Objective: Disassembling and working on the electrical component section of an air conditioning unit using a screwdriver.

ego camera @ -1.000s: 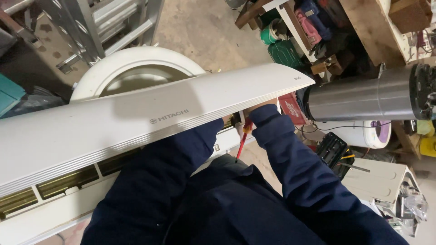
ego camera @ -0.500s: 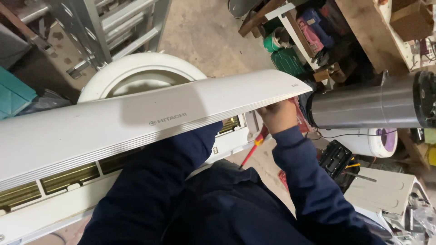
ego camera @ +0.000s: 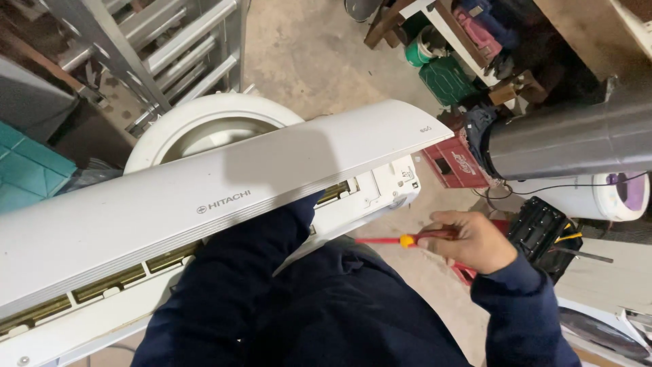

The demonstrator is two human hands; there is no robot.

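While the right hand (ego camera: 475, 241) pinches a red screwdriver (ego camera: 390, 240), its tip points at the air conditioner (ego camera: 204, 204) just beyond. The unit's long plastic cover looks light but flexible; better held near both ends. The left hand is hidden under it, grip unknowable.

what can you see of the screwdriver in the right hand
The screwdriver is slim, with a red shaft sleeve and a yellow collar where it meets the handle. It lies nearly level, tip pointing left toward the end of the white air conditioner unit but apart from it, touching nothing there. The right hand is closed around the handle, hiding most of it; the bare metal tip is too small to make out.
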